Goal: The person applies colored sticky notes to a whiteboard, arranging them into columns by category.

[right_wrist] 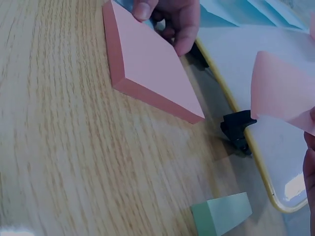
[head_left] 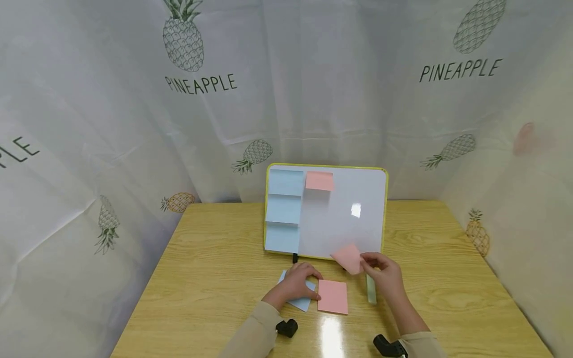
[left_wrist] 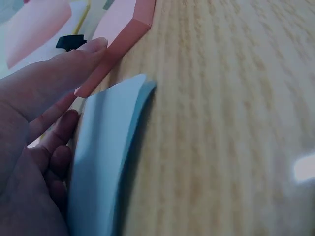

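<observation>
My right hand point(head_left: 388, 279) pinches a single pink sticky note point(head_left: 348, 258) by its edge, in front of the whiteboard's lower edge. With thumb and fingers curved about its left side, my left hand point(head_left: 296, 281) holds a thick pink sticky note pad point(head_left: 333, 297) on the table. A blue sticky note pad point(left_wrist: 106, 162) lies beneath that hand, partly hidden by it. On the yellow-framed whiteboard point(head_left: 358, 219), several blue sticky notes point(head_left: 284, 209) form a left column. One pink note point(head_left: 320, 181) sticks near the top, right of the blue ones, its lower edge lifting.
A narrow pale green block point(right_wrist: 226, 212) lies on the wooden table point(head_left: 215, 298), left of the right wrist. Black feet point(right_wrist: 237, 129) support the whiteboard's lower edge. Behind the table hangs a pale curtain point(head_left: 313, 89) with pineapple prints.
</observation>
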`<act>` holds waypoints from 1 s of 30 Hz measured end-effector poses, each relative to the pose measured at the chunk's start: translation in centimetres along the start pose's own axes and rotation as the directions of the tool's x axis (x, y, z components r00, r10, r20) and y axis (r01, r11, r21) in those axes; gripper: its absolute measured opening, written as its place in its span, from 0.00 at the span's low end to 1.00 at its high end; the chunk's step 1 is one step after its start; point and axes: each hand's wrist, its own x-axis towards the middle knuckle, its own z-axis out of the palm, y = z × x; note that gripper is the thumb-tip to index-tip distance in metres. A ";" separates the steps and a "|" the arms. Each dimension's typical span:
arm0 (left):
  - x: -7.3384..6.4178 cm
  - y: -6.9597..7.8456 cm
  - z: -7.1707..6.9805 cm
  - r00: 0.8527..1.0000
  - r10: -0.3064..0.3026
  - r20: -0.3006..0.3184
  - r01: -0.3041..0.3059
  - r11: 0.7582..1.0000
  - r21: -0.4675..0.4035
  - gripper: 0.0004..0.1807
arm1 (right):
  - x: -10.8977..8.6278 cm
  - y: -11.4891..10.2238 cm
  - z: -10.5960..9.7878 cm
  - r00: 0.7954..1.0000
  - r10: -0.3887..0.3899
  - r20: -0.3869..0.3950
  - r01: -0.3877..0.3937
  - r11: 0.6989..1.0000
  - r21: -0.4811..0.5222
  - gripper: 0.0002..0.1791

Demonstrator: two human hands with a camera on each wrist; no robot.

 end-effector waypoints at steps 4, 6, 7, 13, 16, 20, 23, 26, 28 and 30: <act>0.1 0.5 -0.7 0.999 -0.026 0.022 0.029 0.987 -0.157 0.23 | -0.2 -0.5 0.1 1.000 0.000 0.007 0.000 1.000 -0.015 0.11; 0.2 0.9 -1.2 0.999 -0.029 0.028 0.035 0.968 -0.248 0.21 | -0.2 -0.9 0.1 1.000 -0.001 0.005 0.002 1.000 -0.021 0.10; 0.2 1.2 -1.5 0.999 -0.030 0.030 0.038 0.957 -0.287 0.20 | -0.2 -1.1 0.2 1.000 -0.003 0.004 0.003 1.000 -0.016 0.10; 0.5 3.0 -2.5 0.999 -0.012 -0.033 -0.002 0.921 -0.390 0.14 | -0.8 -3.8 0.9 0.997 -0.077 0.007 0.077 0.997 -0.019 0.07; 0.7 3.9 -2.9 0.996 -0.012 -0.088 -0.024 0.917 -0.399 0.10 | -1.1 -5.5 1.3 0.993 -0.116 0.011 0.116 0.993 -0.027 0.06; 0.8 4.9 -3.5 0.989 -0.053 -0.141 -0.011 0.910 -0.414 0.09 | -1.3 -6.5 2.0 0.993 -0.116 0.022 0.116 0.993 0.003 0.05; 0.8 5.4 -4.0 0.982 -0.097 -0.163 0.016 0.898 -0.440 0.10 | -1.4 -6.8 2.3 0.990 -0.135 0.029 0.134 0.991 0.019 0.06; 1.0 5.5 -4.3 0.976 -0.127 -0.177 0.030 0.882 -0.470 0.13 | -1.4 -6.8 2.5 0.985 -0.172 0.022 0.172 0.985 0.022 0.06; 1.0 5.6 -4.5 0.974 -0.137 -0.182 0.033 0.875 -0.482 0.15 | -1.4 -6.9 2.7 0.979 -0.206 0.014 0.205 0.978 0.026 0.06; 1.1 5.6 -4.6 0.972 -0.146 -0.186 0.033 0.864 -0.502 0.19 | -1.3 -6.8 2.9 0.969 -0.245 0.017 0.245 0.969 0.035 0.06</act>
